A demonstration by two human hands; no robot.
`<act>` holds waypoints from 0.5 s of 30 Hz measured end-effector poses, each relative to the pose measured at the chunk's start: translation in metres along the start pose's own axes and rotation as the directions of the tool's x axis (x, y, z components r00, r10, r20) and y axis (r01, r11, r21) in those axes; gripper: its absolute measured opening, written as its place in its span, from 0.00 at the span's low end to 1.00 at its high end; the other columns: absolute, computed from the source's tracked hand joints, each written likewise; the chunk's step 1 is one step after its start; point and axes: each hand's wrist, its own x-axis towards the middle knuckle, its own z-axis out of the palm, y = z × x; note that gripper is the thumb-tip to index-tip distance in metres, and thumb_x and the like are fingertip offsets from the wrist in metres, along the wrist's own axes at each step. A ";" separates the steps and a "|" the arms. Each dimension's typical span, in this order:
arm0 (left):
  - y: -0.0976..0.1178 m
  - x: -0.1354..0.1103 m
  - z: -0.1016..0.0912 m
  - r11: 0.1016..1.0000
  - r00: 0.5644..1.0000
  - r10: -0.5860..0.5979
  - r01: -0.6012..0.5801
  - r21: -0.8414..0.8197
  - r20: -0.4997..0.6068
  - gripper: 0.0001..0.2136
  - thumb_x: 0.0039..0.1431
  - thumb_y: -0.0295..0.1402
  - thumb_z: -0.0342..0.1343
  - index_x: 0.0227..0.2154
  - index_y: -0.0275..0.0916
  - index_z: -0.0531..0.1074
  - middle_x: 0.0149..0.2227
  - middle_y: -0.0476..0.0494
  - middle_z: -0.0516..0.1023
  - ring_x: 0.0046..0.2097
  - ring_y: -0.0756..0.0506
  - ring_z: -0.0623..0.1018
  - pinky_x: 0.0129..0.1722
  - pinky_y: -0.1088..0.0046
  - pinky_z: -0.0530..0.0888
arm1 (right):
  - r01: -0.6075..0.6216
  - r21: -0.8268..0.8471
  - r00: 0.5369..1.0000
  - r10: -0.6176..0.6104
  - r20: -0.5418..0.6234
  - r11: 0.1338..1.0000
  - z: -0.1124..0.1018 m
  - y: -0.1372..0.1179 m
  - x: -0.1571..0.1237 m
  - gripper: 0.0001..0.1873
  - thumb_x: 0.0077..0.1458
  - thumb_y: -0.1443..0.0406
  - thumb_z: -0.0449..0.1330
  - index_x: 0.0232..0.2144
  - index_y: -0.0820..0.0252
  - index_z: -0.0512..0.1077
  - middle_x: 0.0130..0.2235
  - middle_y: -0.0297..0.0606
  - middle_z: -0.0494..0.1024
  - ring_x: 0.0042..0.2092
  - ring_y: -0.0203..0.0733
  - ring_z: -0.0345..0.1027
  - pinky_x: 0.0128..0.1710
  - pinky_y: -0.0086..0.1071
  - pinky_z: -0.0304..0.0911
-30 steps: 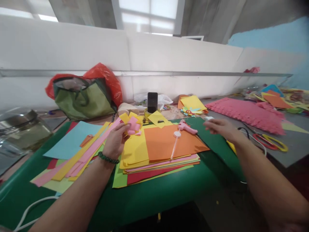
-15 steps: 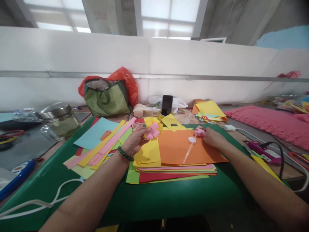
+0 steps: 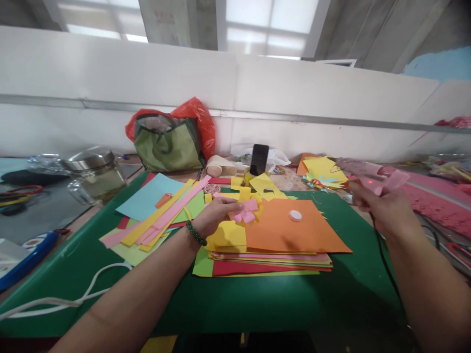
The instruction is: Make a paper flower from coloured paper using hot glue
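Observation:
My left hand (image 3: 221,216), with a green bead bracelet at the wrist, pinches a paper flower (image 3: 245,211) of pink and yellow petals above the paper stack. My right hand (image 3: 382,206) is wrapped round a pink glue gun (image 3: 382,184), smeared by motion, with a small red light and a black cord (image 3: 384,260) hanging down. The gun is held off to the right, apart from the flower. Below and between the hands, a round white cap-like disc (image 3: 295,215) lies on orange paper (image 3: 290,235), on top of the stacked coloured sheets (image 3: 272,267).
Paper strips (image 3: 172,215) and a blue sheet (image 3: 147,196) lie left on the green mat (image 3: 294,304). A glass jar (image 3: 97,176), green bag (image 3: 167,144) and phone (image 3: 259,159) stand behind. White cable (image 3: 84,294) crosses the left; yellow paper (image 3: 324,170) lies back right.
My right hand has moved right and now grips the glue gun, which lay on the table. The pink piece with a clear stick it held is out of sight. The flower shifted slightly right.

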 end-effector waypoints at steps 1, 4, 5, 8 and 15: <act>0.000 0.000 0.001 0.998 1.000 0.023 -0.023 0.052 0.002 0.15 0.42 0.40 0.62 0.12 0.37 0.69 0.18 0.47 0.69 0.24 0.50 0.67 0.27 0.72 0.60 | 0.004 0.035 0.997 -0.007 0.074 0.999 0.002 -0.011 -0.013 0.16 0.42 0.52 0.63 0.20 0.57 0.65 0.20 0.34 0.64 0.21 0.35 0.55 0.21 0.33 0.54; -0.001 -0.001 0.004 0.984 0.997 0.079 -0.076 0.163 -0.010 0.15 0.43 0.40 0.60 0.11 0.37 0.66 0.16 0.50 0.64 0.23 0.51 0.61 0.25 0.71 0.54 | 0.108 0.052 0.962 -0.117 0.247 0.993 0.007 -0.036 -0.052 0.20 0.41 0.49 0.64 0.31 0.56 0.71 0.26 0.37 0.71 0.25 0.39 0.61 0.23 0.34 0.59; -0.001 -0.002 0.005 0.980 0.996 0.088 -0.085 0.179 -0.012 0.16 0.43 0.40 0.60 0.11 0.37 0.65 0.16 0.51 0.62 0.23 0.52 0.60 0.25 0.71 0.53 | 0.159 0.036 0.940 -0.163 0.300 0.987 0.009 -0.042 -0.062 0.21 0.42 0.48 0.64 0.32 0.55 0.71 0.29 0.39 0.73 0.27 0.42 0.64 0.24 0.34 0.61; -0.001 -0.004 0.009 0.968 0.995 0.100 -0.095 0.231 -0.009 0.15 0.43 0.39 0.59 0.12 0.37 0.63 0.17 0.53 0.59 0.23 0.52 0.58 0.25 0.72 0.52 | 0.316 -0.009 0.825 -0.270 0.496 0.949 0.016 -0.053 -0.085 0.18 0.48 0.47 0.60 0.31 0.55 0.71 0.31 0.40 0.74 0.31 0.44 0.67 0.28 0.35 0.64; -0.001 -0.004 0.006 0.939 0.997 0.060 -0.076 0.335 0.056 0.12 0.44 0.37 0.57 0.13 0.36 0.67 0.16 0.52 0.61 0.23 0.52 0.60 0.24 0.73 0.54 | 0.487 -0.097 0.629 -0.271 0.729 0.868 0.034 -0.068 -0.095 0.18 0.58 0.49 0.52 0.28 0.56 0.67 0.29 0.35 0.69 0.28 0.38 0.63 0.27 0.31 0.60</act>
